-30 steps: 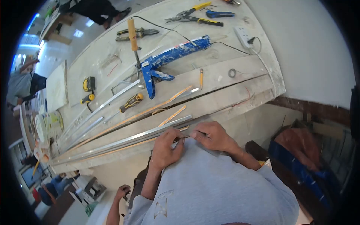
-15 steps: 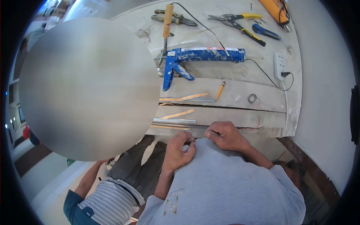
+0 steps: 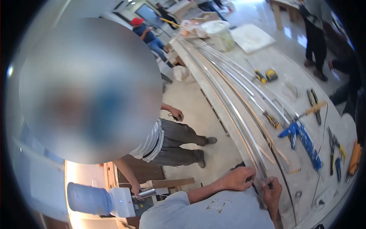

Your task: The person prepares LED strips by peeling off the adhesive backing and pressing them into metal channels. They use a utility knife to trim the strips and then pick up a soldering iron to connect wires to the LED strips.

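Note:
My left hand [image 3: 239, 178] is at the near edge of the long worktable [image 3: 244, 126], its fingers curled together. Close beside it, my right hand [image 3: 272, 189] also has its fingers pinched. Anything between the fingers of either hand is too small to make out. Long metal strips [image 3: 238, 116] run along the table up to the hands. To the right lie a blue caulking gun [image 3: 308, 147], a wooden-handled tool [image 3: 315, 108], a yellow-black screwdriver [image 3: 271, 119] and snips [image 3: 333, 147].
A co-worker in grey trousers [image 3: 179, 141] stands left of the table. A water bottle [image 3: 89, 198] is at lower left. A bucket [image 3: 220, 34], white board [image 3: 252, 38], tape measure [image 3: 271, 75] and orange tool [image 3: 354, 157] are on the table.
The view has swung left, bringing the table's full length, the room and the standing co-worker into sight. My hands remain near each other at the table edge, fingers still curled.

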Demonstrator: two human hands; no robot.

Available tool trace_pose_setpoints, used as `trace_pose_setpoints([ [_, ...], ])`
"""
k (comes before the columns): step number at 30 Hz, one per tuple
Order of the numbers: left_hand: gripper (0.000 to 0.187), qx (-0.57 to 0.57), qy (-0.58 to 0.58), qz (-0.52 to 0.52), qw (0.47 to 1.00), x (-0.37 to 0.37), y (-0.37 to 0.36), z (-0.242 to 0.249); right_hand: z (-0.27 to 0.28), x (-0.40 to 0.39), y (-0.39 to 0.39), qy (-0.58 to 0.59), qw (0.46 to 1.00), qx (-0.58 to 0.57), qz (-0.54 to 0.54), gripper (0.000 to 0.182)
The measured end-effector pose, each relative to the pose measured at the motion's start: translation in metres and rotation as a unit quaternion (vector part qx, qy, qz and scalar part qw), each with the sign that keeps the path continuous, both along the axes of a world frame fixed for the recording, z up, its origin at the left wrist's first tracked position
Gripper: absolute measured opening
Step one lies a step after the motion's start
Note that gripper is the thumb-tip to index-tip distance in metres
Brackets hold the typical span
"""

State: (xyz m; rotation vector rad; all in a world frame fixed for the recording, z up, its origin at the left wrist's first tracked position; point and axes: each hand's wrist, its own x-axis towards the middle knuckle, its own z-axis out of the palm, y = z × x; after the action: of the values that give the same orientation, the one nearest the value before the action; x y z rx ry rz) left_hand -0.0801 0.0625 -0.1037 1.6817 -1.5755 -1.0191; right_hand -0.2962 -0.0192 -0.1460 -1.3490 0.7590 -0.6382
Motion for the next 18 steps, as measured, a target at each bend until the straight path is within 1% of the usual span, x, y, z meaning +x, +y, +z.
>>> trace_pose_setpoints([
  [2, 0.014, -0.019, -0.004, 0.026, 0.999, 0.001, 0.009, -0.002, 0.001, 0.006, -0.005, -0.011, 1.000, 0.016, 0.016, 0.006],
  [4, 0.014, -0.031, -0.006, 0.051, 0.998, 0.004, 0.017, 0.000, -0.007, 0.010, -0.010, -0.028, 0.998, 0.001, 0.049, 0.006],
  [6, 0.013, -0.027, -0.022, 0.052, 0.998, 0.007, 0.024, 0.003, -0.005, 0.017, -0.015, -0.037, 0.998, 0.022, 0.054, 0.008],
  [7, 0.013, -0.024, -0.015, 0.067, 0.997, 0.007, 0.027, 0.000, -0.005, 0.021, -0.016, -0.045, 0.997, 0.013, 0.066, 0.008],
  [9, 0.013, -0.037, -0.023, 0.083, 0.996, 0.008, 0.031, -0.001, -0.007, 0.028, -0.016, -0.064, 0.996, 0.029, 0.060, 0.009],
  [11, 0.013, -0.046, -0.028, 0.095, 0.994, 0.010, 0.033, 0.004, -0.007, 0.034, -0.018, -0.073, 0.994, 0.027, 0.082, 0.009],
  [15, 0.015, -0.063, -0.041, 0.117, 0.990, 0.008, 0.034, 0.010, 0.004, 0.041, -0.024, -0.062, 0.991, 0.047, 0.107, 0.007],
  [18, 0.016, -0.067, -0.033, 0.122, 0.990, 0.007, 0.032, 0.010, 0.004, 0.041, -0.029, -0.051, 0.992, 0.032, 0.111, 0.007],
])
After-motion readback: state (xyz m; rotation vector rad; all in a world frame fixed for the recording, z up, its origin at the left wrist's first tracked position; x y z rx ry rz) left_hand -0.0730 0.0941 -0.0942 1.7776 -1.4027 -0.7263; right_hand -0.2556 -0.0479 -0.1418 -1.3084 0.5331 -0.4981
